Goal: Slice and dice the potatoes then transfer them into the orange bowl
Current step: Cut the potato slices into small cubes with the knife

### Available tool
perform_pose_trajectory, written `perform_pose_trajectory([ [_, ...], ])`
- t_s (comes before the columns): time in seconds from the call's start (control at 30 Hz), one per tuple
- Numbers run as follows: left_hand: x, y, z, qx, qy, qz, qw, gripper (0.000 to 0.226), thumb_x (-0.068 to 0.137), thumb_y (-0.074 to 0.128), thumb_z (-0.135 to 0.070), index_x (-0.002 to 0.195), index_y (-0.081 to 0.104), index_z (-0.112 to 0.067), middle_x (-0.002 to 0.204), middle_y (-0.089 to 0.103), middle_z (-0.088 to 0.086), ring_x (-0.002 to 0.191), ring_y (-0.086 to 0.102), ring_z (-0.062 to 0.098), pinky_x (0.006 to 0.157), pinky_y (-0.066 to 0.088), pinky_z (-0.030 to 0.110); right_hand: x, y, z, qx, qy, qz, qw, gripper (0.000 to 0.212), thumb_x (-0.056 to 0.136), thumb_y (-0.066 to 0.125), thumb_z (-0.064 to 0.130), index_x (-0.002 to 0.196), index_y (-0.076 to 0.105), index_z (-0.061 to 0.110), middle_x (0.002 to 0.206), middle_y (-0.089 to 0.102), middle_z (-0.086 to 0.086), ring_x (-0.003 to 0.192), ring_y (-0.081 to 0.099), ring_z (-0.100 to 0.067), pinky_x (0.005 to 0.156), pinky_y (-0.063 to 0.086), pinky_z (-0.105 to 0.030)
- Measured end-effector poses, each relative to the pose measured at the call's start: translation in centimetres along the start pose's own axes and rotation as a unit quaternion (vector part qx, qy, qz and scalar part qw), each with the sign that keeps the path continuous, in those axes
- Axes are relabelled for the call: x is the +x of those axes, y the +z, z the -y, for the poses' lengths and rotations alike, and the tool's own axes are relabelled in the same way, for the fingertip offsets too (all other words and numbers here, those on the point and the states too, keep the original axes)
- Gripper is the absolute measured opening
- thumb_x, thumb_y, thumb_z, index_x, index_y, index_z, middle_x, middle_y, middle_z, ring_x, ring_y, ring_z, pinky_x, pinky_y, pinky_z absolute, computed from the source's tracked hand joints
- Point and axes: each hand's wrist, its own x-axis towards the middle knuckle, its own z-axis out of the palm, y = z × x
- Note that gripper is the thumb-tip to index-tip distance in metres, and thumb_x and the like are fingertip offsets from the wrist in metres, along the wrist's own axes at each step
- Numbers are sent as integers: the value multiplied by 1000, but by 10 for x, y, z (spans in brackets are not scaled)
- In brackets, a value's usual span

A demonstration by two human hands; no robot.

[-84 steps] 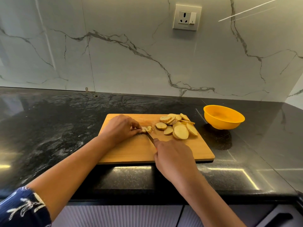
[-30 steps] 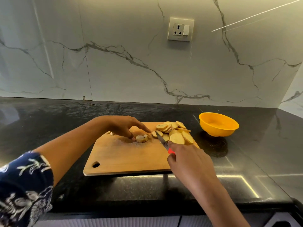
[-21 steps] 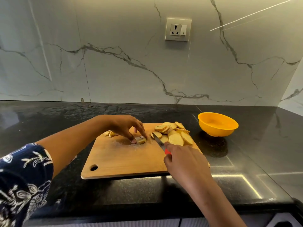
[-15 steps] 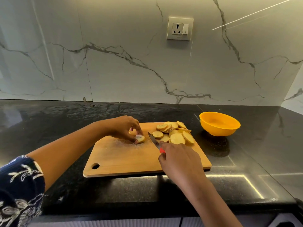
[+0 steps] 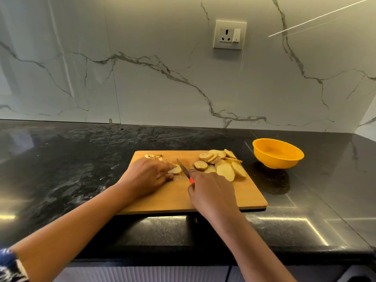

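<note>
While the left hand (image 5: 146, 177) pinches a potato slice (image 5: 177, 170) on the board (image 5: 244, 198), the right hand (image 5: 211, 192) grips a knife (image 5: 183, 168) beside it. More slices (image 5: 222, 169) lie right, near the orange bowl (image 5: 277, 154).

Bright orange round plastic bowl (image 5: 277, 162) glowing far right, one plain colour all over. Honey-tan rectangular wooden cutting board (image 5: 250, 195), faint grain. Pale yellow round potato slices (image 5: 225, 171) with tan-brown skin rims, and the single cream potato slice (image 5: 176, 170) to their left matches. A flash of red on the small steel knife (image 5: 184, 169) handle. Glossy black stone countertop (image 5: 61, 169), grey-white mottling. White marble-look wall (image 5: 162, 84), grey veins. Navy fabric sleeve (image 5: 9, 266), white print, near left.
</note>
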Motion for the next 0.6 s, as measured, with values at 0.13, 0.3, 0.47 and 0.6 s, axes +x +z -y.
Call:
perform_pose_trajectory([
  [0.13,-6,-2,5,-23,64,69,995,107,64,-13,-85,136,46,-33,139,46,-16,128,42,2,105,33,22,2,7,0,-21,-12,4,1000,45,101,38,32,145,36,27,109,64,2,96,60,-19,71,47,-31],
  [0.3,0,3,8,-19,72,116,990,111,61,-16,-87,139,41,-33,143,39,-19,134,34,0,110,18,20,5,11,4,-66,-27,22,997,40,101,37,26,141,41,22,101,64,0,84,57,-19,53,35,-27],
  [0.47,5,3,13,-42,70,147,986,110,60,-10,-90,136,44,-32,143,34,-21,136,29,1,117,12,26,13,4,12,-62,-33,59,996,28,100,42,24,125,53,18,99,60,-1,74,43,-14,64,34,-29],
  [0.6,5,2,15,-50,73,149,985,110,59,-7,-92,135,46,-32,142,35,-22,135,29,-2,116,12,24,-8,0,6,-89,-58,56,993,38,101,38,22,139,42,17,93,58,0,76,50,-17,57,34,-29],
])
